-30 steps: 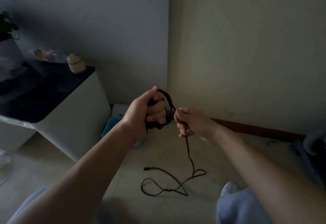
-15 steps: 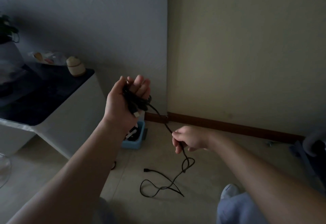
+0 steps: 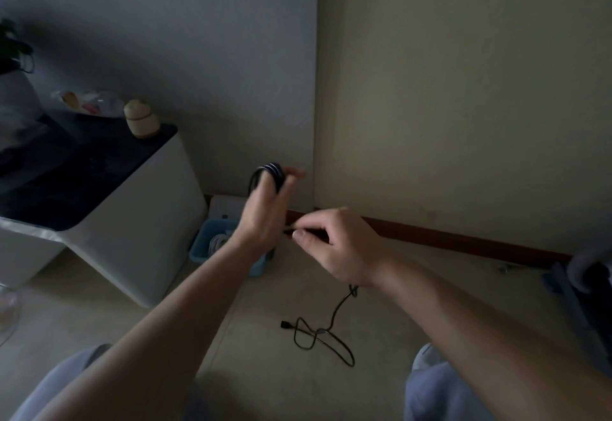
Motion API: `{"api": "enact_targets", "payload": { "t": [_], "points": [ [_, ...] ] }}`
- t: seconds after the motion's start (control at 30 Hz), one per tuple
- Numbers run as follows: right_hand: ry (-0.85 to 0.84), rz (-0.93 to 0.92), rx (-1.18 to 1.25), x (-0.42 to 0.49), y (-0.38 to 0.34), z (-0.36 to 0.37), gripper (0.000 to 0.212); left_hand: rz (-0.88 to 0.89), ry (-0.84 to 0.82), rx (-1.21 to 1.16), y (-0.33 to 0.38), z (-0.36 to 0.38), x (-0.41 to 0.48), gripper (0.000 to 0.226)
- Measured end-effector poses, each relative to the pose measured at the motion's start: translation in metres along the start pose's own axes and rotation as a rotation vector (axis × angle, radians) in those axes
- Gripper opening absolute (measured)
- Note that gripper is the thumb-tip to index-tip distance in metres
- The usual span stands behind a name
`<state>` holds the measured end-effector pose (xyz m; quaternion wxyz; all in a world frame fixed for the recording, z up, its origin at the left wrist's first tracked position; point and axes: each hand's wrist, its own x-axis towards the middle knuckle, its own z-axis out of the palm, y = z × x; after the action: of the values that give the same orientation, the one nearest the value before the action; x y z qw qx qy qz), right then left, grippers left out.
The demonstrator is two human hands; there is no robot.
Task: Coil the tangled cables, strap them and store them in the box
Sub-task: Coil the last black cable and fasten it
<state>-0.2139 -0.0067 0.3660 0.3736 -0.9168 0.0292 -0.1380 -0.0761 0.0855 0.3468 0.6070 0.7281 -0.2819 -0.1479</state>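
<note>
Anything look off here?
Only the tail of the black cable: it lies on the floor in crossed, tangled loops below the right hand, not yet wound onto the coil on the left hand.

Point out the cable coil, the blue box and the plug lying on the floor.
cable coil (image 3: 272,169): head view, top of the loops.
blue box (image 3: 202,242): head view, its left wall.
plug (image 3: 284,324): head view, middle of its dark body.

The black cable (image 3: 326,338) looks like smooth plastic. The blue box (image 3: 205,248) seems plastic too. The floor (image 3: 265,371) is smooth and matt.
</note>
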Motion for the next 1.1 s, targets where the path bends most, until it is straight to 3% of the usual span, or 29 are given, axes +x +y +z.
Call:
{"api": "enact_targets", "payload": {
  "t": [0.1,0.17,0.23,0.37,0.47,0.6,0.73,0.87,1.1],
  "points": [
    [0.209,-0.06,-0.014,0.001,0.006,-0.012,0.011,-0.103,-0.172,-0.036,-0.004,0.012,-0.011,0.035],
    [0.311,-0.039,0.019,0.002,0.013,-0.022,0.01,-0.153,-0.296,-0.15,0.003,0.017,-0.019,0.03],
    [0.362,0.01,0.039,0.003,0.019,-0.028,0.02,-0.216,-0.376,-0.235,0.008,0.018,-0.024,0.033],
    [0.428,0.105,0.018,0.006,0.032,-0.036,0.036,-0.349,-0.592,-0.367,0.018,0.016,-0.03,0.062],
    [0.414,0.193,0.054,0.011,0.046,-0.04,0.042,-0.336,-0.684,-0.399,0.026,0.015,-0.033,0.05],
    [0.297,0.196,0.233,0.015,0.054,-0.035,0.036,-0.327,-0.661,-0.511,0.033,0.011,-0.033,0.04],
    [0.145,0.291,0.38,0.015,0.06,-0.033,0.043,-0.343,-0.604,-0.742,0.04,0.005,-0.027,0.036],
    [-0.017,0.411,0.38,0.01,0.07,-0.036,0.046,-0.34,-0.554,-1.022,0.044,-0.008,-0.019,0.034],
    [-0.245,0.65,0.548,0.005,0.076,-0.015,0.044,-0.321,-0.264,-1.236,0.051,-0.018,-0.007,0.042]
  ]
}}
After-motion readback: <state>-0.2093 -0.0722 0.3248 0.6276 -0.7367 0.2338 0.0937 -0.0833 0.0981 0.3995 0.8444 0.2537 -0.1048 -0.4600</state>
